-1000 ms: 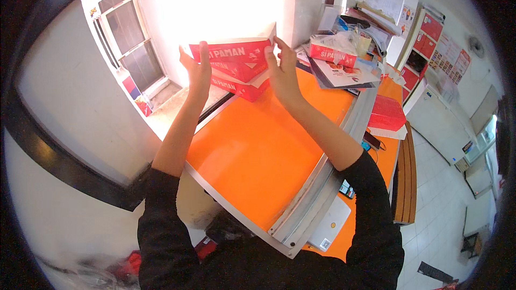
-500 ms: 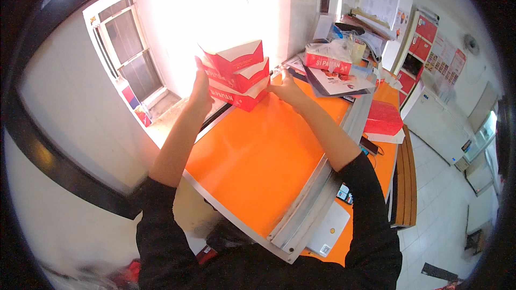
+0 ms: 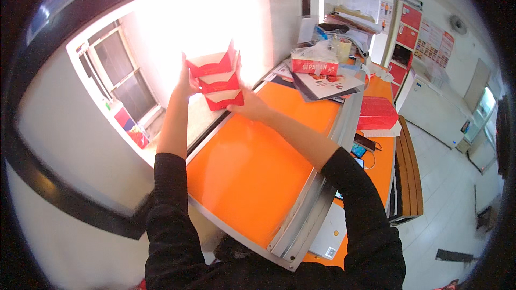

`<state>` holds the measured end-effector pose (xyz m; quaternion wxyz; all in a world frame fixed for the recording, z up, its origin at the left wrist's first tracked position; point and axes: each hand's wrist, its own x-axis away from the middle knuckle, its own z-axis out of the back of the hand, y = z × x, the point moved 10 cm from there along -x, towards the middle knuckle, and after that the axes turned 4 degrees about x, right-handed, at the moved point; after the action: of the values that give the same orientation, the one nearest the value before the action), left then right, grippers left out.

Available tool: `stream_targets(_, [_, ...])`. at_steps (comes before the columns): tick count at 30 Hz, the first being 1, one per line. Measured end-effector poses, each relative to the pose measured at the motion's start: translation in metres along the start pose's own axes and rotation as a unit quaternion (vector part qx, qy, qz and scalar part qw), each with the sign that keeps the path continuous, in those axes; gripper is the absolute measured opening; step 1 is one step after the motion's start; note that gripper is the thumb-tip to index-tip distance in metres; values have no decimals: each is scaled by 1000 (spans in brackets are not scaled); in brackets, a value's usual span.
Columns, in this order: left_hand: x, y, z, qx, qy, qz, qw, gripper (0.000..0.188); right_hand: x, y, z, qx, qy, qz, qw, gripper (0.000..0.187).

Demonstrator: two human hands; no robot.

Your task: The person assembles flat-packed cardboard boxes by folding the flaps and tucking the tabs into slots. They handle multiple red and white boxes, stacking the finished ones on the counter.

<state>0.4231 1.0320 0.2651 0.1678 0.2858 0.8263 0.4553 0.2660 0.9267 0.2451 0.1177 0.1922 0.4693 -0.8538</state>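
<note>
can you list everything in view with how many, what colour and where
stacked cartons: three, red with pale insides, between the hands
counter: one, orange, centre
printed carton: one, red and white, on papers
papers: several, white and dark, upper right
red box: one, red, right
phones: at least two, dark, by red box
flat object: one, pale, lower right
window: one, white-framed, left
bench: one, brown, right
chest freezer: one, white, far right
fan: one, grey, upper right
left hand: one, bare, stack's left
right hand: one, bare, bottom carton's right
sleeves: two, black, below
</note>
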Motion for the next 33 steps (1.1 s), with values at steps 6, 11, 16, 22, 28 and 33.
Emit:
stream_targets(6, [-50, 1, -30, 47, -91, 39, 994, 88, -10, 51, 5, 113, 55, 1, 992, 83])
stream_targets(11, [-83, 10, -11, 45, -97, 35, 994, 77, 3, 8, 12, 75, 60, 49, 994, 86])
stream_targets(16, [-89, 8, -16, 9, -61, 7, 998, 75, 5, 21, 4, 113, 43, 30, 992, 75])
stream_targets(22, [-45, 2, -26, -108, -252, 110, 955, 79, 6, 49, 23, 98, 86, -65, 989, 58])
stream_targets(28, [-56, -9, -17, -129, -237, 130, 954, 83, 9, 46, -2, 280, -12, -48, 959, 74])
stream_targets(33, [-88, -4, -10, -138, -119, 68, 981, 82, -8, 45, -12, 266, -57, -90, 958, 85])
